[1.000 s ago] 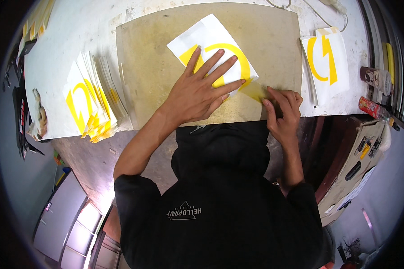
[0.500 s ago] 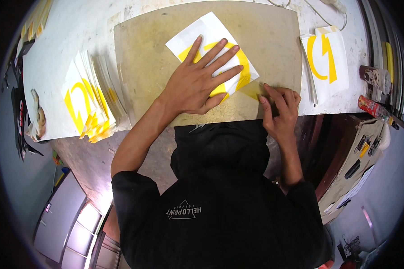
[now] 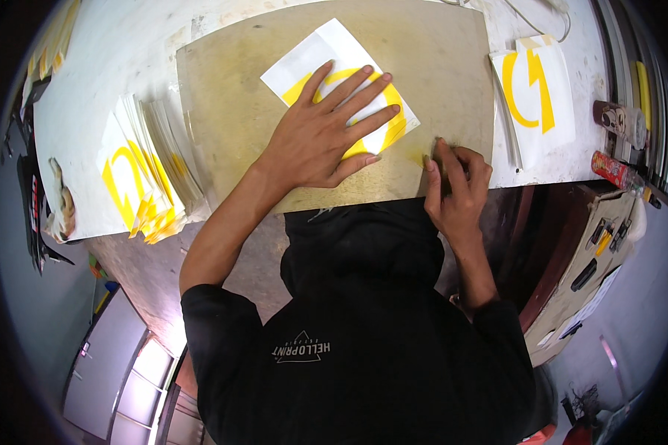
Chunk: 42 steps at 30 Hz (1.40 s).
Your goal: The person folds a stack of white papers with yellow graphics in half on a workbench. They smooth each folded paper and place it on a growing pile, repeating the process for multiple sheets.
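A white paper sheet [image 3: 325, 46] with a bold yellow printed shape lies at a slant on the tan work mat [image 3: 230, 96]. My left hand [image 3: 315, 137] rests flat across it, fingers spread, covering much of the print. Right of the sheet, near the mat's front edge, is my right hand [image 3: 459, 185], apart from the sheet. Its fingers are curled, with thumb and forefinger drawn close together at the mat. A faint yellowish patch shows beside these fingertips; whether it is a thin piece between them is too unclear to tell.
Several similar printed sheets stand fanned in a stack [image 3: 137, 170] on the white table's left. Another pile [image 3: 531, 93] lies at the right. Beyond it are a jar [image 3: 620, 122] and a red-labelled container [image 3: 612, 169]. A tan cabinet [image 3: 571, 259] with tools stands below the right edge.
The view has shifted slightly. My left hand still presses on the sheet. My right hand stays by the front edge, its thumb nearer the forefinger, and the yellowish patch there looks fainter.
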Available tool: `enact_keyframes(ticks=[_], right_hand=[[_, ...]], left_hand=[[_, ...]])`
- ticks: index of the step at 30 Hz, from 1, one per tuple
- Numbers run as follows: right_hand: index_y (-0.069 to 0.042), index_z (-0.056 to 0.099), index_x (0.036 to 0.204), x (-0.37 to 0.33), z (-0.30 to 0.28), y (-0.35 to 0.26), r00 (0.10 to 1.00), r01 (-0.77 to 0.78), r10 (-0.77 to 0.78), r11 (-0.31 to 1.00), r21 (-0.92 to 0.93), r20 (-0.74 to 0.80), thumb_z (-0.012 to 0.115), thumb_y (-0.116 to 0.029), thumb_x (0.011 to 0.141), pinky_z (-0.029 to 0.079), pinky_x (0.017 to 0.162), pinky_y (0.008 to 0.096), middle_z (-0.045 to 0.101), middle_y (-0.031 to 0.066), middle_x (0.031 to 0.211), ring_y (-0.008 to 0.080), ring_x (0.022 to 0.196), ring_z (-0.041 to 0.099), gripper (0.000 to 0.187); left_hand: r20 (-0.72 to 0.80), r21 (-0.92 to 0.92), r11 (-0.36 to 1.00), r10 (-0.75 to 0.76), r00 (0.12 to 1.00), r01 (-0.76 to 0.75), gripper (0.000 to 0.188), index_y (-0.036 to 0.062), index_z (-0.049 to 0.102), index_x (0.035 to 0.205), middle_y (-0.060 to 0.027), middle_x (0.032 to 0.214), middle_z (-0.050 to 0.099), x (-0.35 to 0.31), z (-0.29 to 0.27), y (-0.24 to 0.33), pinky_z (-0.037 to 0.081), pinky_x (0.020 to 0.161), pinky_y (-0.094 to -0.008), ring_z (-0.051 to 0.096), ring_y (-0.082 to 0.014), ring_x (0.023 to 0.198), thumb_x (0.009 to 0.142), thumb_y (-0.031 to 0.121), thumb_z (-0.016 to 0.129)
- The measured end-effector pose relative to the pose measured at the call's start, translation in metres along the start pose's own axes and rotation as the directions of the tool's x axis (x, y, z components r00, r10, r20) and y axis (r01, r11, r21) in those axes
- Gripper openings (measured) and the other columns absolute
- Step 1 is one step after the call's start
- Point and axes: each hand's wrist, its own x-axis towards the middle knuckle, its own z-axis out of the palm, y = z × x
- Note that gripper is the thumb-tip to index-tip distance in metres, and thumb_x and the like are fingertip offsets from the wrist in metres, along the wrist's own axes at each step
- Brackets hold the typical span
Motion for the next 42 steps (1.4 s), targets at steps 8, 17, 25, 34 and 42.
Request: enact_keyframes(ticks=[8,17,25,34,42], right_hand=[[0.0,0.072,0.12,0.001,0.003,-0.001,0.994,-0.098,0.096,0.995,-0.026,-0.047,0.078,-0.01,0.087,0.042,0.083,0.0383,0.064,0.0143,0.104,0.0263,0.093,0.061,0.034],[0.0,0.071,0.12,-0.028,0.008,-0.05,0.999,0.012,-0.016,0.995,0.095,0.039,0.079,-0.009,0.086,0.042,0.079,0.0384,0.064,0.0116,0.101,0.0243,0.089,0.061,0.036],[-0.001,0.072,0.121,0.0,0.003,0.003,0.991,-0.077,0.069,0.995,-0.068,-0.114,0.077,-0.01,0.089,0.043,0.079,0.0387,0.065,0.0134,0.102,0.0257,0.087,0.059,0.034],[0.0,0.072,0.12,0.012,0.012,0.018,0.963,-0.157,0.148,0.987,-0.025,-0.228,0.076,-0.009,0.089,0.041,0.075,0.0392,0.064,0.016,0.101,0.028,0.089,0.058,0.033],[-0.001,0.072,0.119,0.014,0.017,0.025,0.959,-0.129,0.126,0.992,0.005,-0.255,0.076,-0.009,0.088,0.042,0.075,0.0393,0.063,0.0147,0.098,0.0297,0.088,0.059,0.032]], left_hand=[[0.004,0.003,1.0,0.03,1.0,-0.03,0.064,0.0219,0.039,0.16,-0.0079,0.171,0.026,0.003,0.005,-0.002,0.007,0.129,-0.056,0.021,-0.0313,0.158,0.103,0.051,0.045],[0.014,-0.004,0.999,0.035,0.999,-0.035,0.065,0.0218,0.037,0.162,-0.0079,0.172,0.025,0.003,0.005,-0.003,0.007,0.129,-0.0557,0.02,-0.0319,0.159,0.103,0.047,0.047],[-0.111,-0.016,0.999,0.034,0.993,-0.036,0.062,0.0166,0.044,0.156,-0.0104,0.166,0.034,0.0,0.002,-0.005,0.014,0.127,-0.0548,0.027,-0.0348,0.154,0.101,0.043,0.054],[-0.384,-0.29,0.881,-0.465,0.798,0.374,0.041,0.0045,0.068,0.119,-0.0093,0.099,0.064,-0.016,0.018,0.085,0.043,0.082,-0.0429,0.061,-0.0292,0.093,0.085,0.024,0.079],[-0.171,-0.913,0.361,-0.759,0.628,0.188,0.013,0.006,0.071,0.103,-0.0054,0.087,0.069,-0.022,0.012,0.078,0.052,0.076,-0.0335,0.066,-0.0201,0.082,0.091,0.005,0.075]])
